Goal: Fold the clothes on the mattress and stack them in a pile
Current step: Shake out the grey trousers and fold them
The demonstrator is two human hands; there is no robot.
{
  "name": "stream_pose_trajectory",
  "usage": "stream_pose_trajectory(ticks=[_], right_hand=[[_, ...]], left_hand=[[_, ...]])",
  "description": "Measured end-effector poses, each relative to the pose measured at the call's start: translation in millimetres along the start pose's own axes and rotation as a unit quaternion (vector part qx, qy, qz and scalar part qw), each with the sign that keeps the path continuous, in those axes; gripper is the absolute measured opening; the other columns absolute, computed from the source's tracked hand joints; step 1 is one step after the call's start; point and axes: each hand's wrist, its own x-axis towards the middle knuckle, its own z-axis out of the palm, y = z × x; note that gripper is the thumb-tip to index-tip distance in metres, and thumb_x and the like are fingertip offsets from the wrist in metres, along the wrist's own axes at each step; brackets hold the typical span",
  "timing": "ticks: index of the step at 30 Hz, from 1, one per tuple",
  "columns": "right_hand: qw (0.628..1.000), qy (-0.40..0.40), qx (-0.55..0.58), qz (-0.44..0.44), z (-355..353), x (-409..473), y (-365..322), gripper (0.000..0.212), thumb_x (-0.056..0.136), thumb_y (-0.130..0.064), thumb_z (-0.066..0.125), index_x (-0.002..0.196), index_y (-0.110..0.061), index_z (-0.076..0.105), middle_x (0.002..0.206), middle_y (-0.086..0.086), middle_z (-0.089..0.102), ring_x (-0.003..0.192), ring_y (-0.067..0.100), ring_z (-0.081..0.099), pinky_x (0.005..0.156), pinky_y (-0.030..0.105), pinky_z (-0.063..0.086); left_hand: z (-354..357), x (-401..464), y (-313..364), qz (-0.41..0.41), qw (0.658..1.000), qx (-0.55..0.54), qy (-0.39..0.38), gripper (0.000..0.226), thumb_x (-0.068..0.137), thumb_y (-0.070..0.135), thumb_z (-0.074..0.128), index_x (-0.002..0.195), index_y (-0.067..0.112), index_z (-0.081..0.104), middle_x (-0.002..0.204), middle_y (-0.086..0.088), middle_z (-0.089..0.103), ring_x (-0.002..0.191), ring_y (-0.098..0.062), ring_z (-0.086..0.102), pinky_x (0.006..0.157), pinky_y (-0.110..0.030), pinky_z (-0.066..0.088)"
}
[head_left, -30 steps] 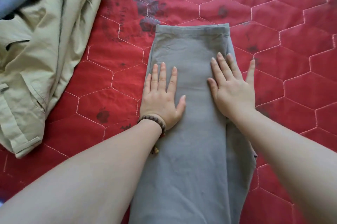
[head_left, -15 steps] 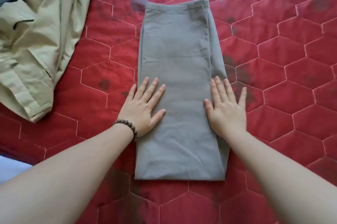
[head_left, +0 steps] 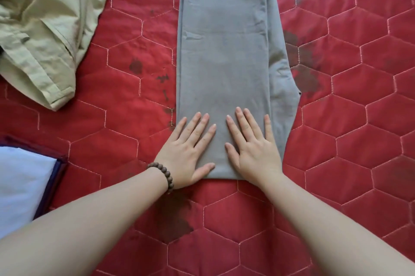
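A grey garment (head_left: 224, 51), folded lengthwise into a long strip, lies flat on the red quilted mattress (head_left: 359, 118). Its far end runs out of the top of the view. My left hand (head_left: 188, 152), with a bead bracelet on the wrist, presses flat on the near left corner of the strip. My right hand (head_left: 253, 147) presses flat beside it on the near end, fingers spread. A beige garment (head_left: 40, 28) lies crumpled and unfolded at the upper left.
The mattress edge, trimmed in dark blue (head_left: 51, 181), shows at the lower left with a pale floor beyond it. Dark stains mark the red cover around the grey strip.
Both hands have slid along the grey garment from its middle to its near end and drawn closer together. The view has shifted so that the near edge is now visible.
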Motion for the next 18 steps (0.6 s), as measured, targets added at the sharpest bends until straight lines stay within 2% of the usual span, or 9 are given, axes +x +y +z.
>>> stream_pose_trajectory(ticks=[3, 9, 12, 14, 16, 18], right_hand=[[1.0, -0.019, -0.011, -0.014, 3.8, -17.9, 11.4, 0.067, 0.094, -0.053, 0.033, 0.152, -0.022, 0.025, 0.16, 0.008, 0.018, 0.148, 0.022, 0.014, 0.116, 0.058, 0.013], [1.0, -0.03, -0.007, 0.003, -0.6, -43.4, 24.8, 0.067, 0.094, -0.055, 0.027, 0.152, -0.022, 0.019, 0.16, 0.005, 0.014, 0.148, 0.021, 0.01, 0.118, 0.053, 0.01], [0.999, -0.01, 0.02, -0.05, -12.2, -43.3, 47.0, 0.056, 0.098, -0.04, 0.03, 0.151, -0.022, 0.026, 0.159, 0.005, 0.02, 0.147, 0.022, 0.018, 0.117, 0.054, 0.01], [0.999, 0.029, 0.023, -0.025, -22.9, -41.7, 84.5, 0.058, 0.092, -0.02, 0.036, 0.149, -0.021, 0.03, 0.158, 0.007, 0.022, 0.146, 0.024, 0.02, 0.117, 0.054, 0.009], [0.998, 0.047, 0.005, 0.045, -36.2, -33.0, 127.4, 0.068, 0.085, -0.008, 0.041, 0.15, -0.02, 0.026, 0.159, 0.008, 0.02, 0.146, 0.026, 0.02, 0.117, 0.055, 0.008], [0.997, 0.039, -0.026, 0.054, -48.4, -15.5, 154.1, 0.07, 0.086, -0.012, 0.046, 0.151, -0.021, 0.021, 0.159, 0.009, 0.02, 0.146, 0.026, 0.02, 0.117, 0.057, 0.01]], left_hand=[[6.7, -21.2, -3.9, 0.029, 1.0, 0.004, 0.0, 0.082, 0.088, 0.068, 0.034, 0.154, 0.021, 0.017, 0.16, -0.019, 0.007, 0.148, -0.033, 0.002, 0.119, -0.051, 0.01], [-0.4, -31.3, -5.0, 0.024, 1.0, -0.014, -0.014, 0.072, 0.092, 0.062, 0.03, 0.153, 0.027, 0.016, 0.16, -0.016, 0.009, 0.149, -0.029, 0.004, 0.116, -0.056, 0.012], [-15.4, -27.5, -26.9, 0.059, 0.998, -0.03, 0.009, 0.051, 0.095, 0.035, 0.035, 0.145, 0.023, 0.041, 0.154, -0.011, 0.032, 0.144, -0.029, 0.026, 0.111, -0.066, 0.017], [-27.2, -15.9, -54.2, 0.047, 0.997, -0.01, 0.061, 0.049, 0.087, 0.012, 0.042, 0.134, 0.016, 0.056, 0.146, -0.011, 0.046, 0.137, -0.032, 0.039, 0.109, -0.067, 0.021], [-39.5, 2.5, -81.5, 0.004, 0.996, 0.02, 0.088, 0.058, 0.078, -0.006, 0.052, 0.133, 0.013, 0.057, 0.146, -0.014, 0.045, 0.137, -0.035, 0.038, 0.11, -0.065, 0.021], [-49.5, 22.6, -97.2, -0.008, 0.995, 0.041, 0.085, 0.069, 0.074, -0.014, 0.062, 0.137, 0.012, 0.053, 0.149, -0.016, 0.04, 0.139, -0.038, 0.033, 0.112, -0.063, 0.02]])
